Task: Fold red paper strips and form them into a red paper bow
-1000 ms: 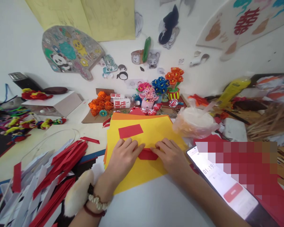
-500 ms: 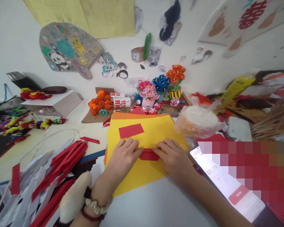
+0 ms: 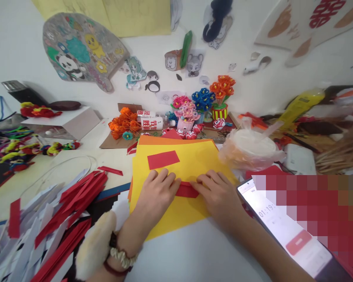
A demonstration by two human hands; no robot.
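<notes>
A small strip of red paper point(image 3: 187, 190) with its top edge folded over lies on a yellow sheet point(image 3: 200, 156). At its left end my left hand point(image 3: 159, 192) presses with curled fingers, thumb and fingertips on the fold. From the other end my right hand point(image 3: 219, 196) grips it the same way, fingertips close to the left ones. Both hands hide the ends of the strip. Just above them, a flat red rectangle point(image 3: 163, 159) rests on the same yellow sheet, apart from both hands.
Folded red and white paper strips point(image 3: 73, 203) pile up at the left. A lit phone point(image 3: 285, 223) lies on the right. Behind it stand a bagged cup point(image 3: 253, 145) and a yellow bottle point(image 3: 301, 105). Handmade flowers point(image 3: 184, 111) line the wall.
The view has shifted slightly. Both hands stay on the red strip, the fingers moving only a little along its folded edge.
</notes>
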